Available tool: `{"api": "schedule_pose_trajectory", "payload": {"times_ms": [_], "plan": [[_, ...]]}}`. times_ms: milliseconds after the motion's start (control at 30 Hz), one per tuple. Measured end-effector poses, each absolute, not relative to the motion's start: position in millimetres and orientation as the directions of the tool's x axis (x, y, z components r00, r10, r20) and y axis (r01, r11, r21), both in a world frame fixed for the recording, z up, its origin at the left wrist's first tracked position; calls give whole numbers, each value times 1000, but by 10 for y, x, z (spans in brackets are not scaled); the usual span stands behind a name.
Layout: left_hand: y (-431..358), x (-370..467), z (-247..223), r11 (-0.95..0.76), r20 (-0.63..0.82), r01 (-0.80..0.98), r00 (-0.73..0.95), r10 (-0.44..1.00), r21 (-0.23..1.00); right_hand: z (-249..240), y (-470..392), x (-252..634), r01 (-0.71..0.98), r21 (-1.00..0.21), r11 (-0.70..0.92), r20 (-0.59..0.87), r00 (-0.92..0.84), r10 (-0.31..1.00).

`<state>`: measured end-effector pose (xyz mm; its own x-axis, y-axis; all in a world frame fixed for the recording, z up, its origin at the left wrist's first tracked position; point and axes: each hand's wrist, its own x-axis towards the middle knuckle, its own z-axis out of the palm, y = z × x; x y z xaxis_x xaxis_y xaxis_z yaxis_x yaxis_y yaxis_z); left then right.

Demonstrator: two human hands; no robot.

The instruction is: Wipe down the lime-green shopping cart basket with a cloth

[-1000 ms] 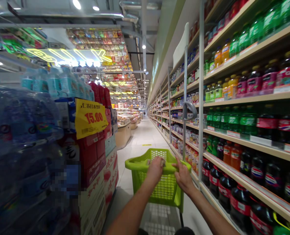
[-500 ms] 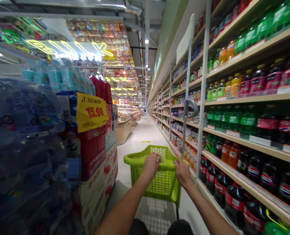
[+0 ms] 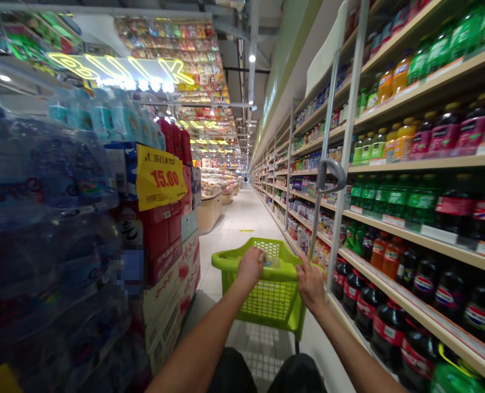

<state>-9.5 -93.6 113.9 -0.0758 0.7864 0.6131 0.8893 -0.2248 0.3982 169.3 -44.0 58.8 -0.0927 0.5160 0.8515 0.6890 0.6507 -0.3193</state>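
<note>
A lime-green plastic shopping cart [image 3: 269, 300] with a mesh basket stands in front of me in the aisle. My left hand [image 3: 250, 267] is closed around the middle of its near rim. At the right end of that rim, my right hand [image 3: 311, 285] is wrapped over the edge. Between the hands, a small clear package [image 3: 272, 262] shows inside the basket, too little visible to name. Both forearms reach forward over my dark-clothed knees at the bottom of the view.
On the right, long shelves [image 3: 414, 218] hold soda bottles, with a metal pole bearing a grey handle [image 3: 331, 176] at their front. Close on the left stand stacked bottle packs [image 3: 58, 218] and drink cartons [image 3: 166, 245] under a yellow price sign [image 3: 160, 177]. The tiled aisle [image 3: 246, 210] runs straight ahead.
The view has tilted slightly, with the shelf pole and price sign now farther right. Both hands keep their hold on the cart, which sits slightly higher and farther right in view.
</note>
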Motion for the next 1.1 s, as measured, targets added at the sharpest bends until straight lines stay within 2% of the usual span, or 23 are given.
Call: {"api": "schedule_pose_trajectory", "payload": {"times_ms": [100,200,300,400,467,567,667,733,800,833,900,967,1033,1100], "plan": [[-890,355,1072,-422,618,861,173,767,283,569,-436,1689,729,-250,637,847,-154,508],[-875,423,994,-510,644,834,276,714,209,548,-442,1731,743,-168,648,840,-237,489],[-945,-62,953,-423,692,862,124,711,280,559,-464,1757,741,-123,660,836,-282,472],[-1048,-645,944,-213,704,882,-169,689,421,633,-501,1693,761,-153,631,820,-259,511],[-1078,-800,941,-165,701,877,-234,673,452,700,-529,1597,795,-190,576,786,-229,575],[-1037,-599,932,-253,707,853,-176,685,457,768,-559,1442,832,-215,512,736,-207,645],[-977,-318,945,-394,709,833,2,705,389,753,-555,1390,827,-207,522,747,-211,631],[-977,-364,968,-408,699,840,50,713,357,713,-537,1435,807,-192,559,764,-235,601],[-1011,-627,979,-345,696,859,-17,718,377,673,-523,1506,777,-174,605,774,-273,572],[-1033,-800,976,-259,691,877,-106,715,403,657,-521,1536,765,-167,622,779,-284,559],[-1071,-1107,950,-130,708,878,-276,650,461,639,-532,1564,757,-172,631,790,-276,547],[-1087,-1228,907,-84,721,852,-379,580,516,633,-554,1551,760,-196,620,801,-241,549],[-1082,-1116,857,-142,747,855,-341,570,499,632,-575,1525,759,-218,614,806,-214,551],[-1065,-866,813,-253,773,873,-193,604,417,632,-586,1518,753,-227,618,808,-209,551]]}}
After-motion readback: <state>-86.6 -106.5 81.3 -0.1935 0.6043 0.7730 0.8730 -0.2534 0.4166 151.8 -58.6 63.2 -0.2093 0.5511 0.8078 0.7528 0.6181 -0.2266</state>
